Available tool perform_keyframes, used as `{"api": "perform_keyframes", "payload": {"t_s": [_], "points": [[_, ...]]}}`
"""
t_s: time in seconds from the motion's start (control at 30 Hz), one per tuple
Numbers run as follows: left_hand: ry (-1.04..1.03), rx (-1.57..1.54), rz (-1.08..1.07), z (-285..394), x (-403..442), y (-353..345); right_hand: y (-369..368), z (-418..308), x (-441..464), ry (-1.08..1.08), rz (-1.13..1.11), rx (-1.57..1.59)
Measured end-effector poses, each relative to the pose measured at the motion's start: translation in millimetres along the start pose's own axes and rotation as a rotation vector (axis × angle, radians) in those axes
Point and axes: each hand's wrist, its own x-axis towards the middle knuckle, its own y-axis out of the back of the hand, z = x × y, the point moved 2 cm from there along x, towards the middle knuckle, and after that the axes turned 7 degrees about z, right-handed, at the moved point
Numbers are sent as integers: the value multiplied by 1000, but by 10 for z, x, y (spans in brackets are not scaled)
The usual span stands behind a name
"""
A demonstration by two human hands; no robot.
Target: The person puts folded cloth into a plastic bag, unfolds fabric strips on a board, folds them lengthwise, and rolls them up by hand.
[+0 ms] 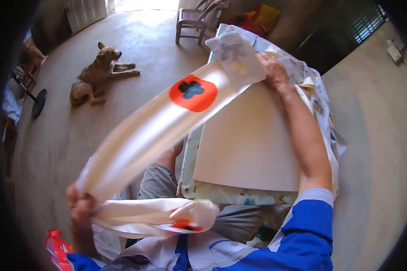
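A long cream strip of cloth-like material (135,131), with an orange-red round patch (199,101) bearing a dark flower shape, stretches slantwise between my two hands. My left hand (81,203), slightly blurred, grips its lower part; from there a gathered length folds back across my lap. At the upper end my right hand (273,70) is closed at the edge of a pale sheet with a dark mark (239,58), which lies against the strip. Below my right forearm, a large cream board (248,140) with a curved front edge rests on the table (212,195).
White sheets (319,90) pile along the table's right side. A dog (99,74) lies on the floor at the left. Beyond the table stands a wooden chair (192,22); a dark round base on a stand (39,104) is at far left. A red bag (58,248) sits at lower left.
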Motion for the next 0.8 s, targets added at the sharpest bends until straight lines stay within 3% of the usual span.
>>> {"api": "perform_keyframes", "payload": {"t_s": [0.1, 0.17, 0.27, 0.37, 0.47, 0.5, 0.6, 0.67, 0.7, 0.77, 0.8], "points": [[-348, 138, 636, -232, 5, 1646, -321, 615, 103, -45, 69, -57], [-454, 126, 793, 119, 105, 2093, -387, 854, 39, -177, 14, -87], [-439, 19, 668, 289, 256, 2023, -254, 778, 131, -351, -214, -168], [-273, -128, 388, 3, 333, 1424, -378, 600, 181, -52, 155, -145], [-137, -209, 192, -239, 459, 807, -39, 140, 349, -22, 91, 165], [-175, -123, 249, -280, 523, 760, 56, 25, 425, 18, 22, 218], [-275, 195, 298, -294, 664, 602, -6, -168, 610, 73, -119, -16], [-286, 269, 275, -228, 723, 418, 105, 133, 676, 193, -51, -237], [-223, 192, 264, -197, 728, 293, 112, 546, 723, 35, 21, -202], [-96, 37, 254, -142, 735, 44, 116, 1623, 733, -678, 226, 212], [-39, -50, 259, -172, 752, -70, 84, 1958, 633, -853, 262, 260]]}}
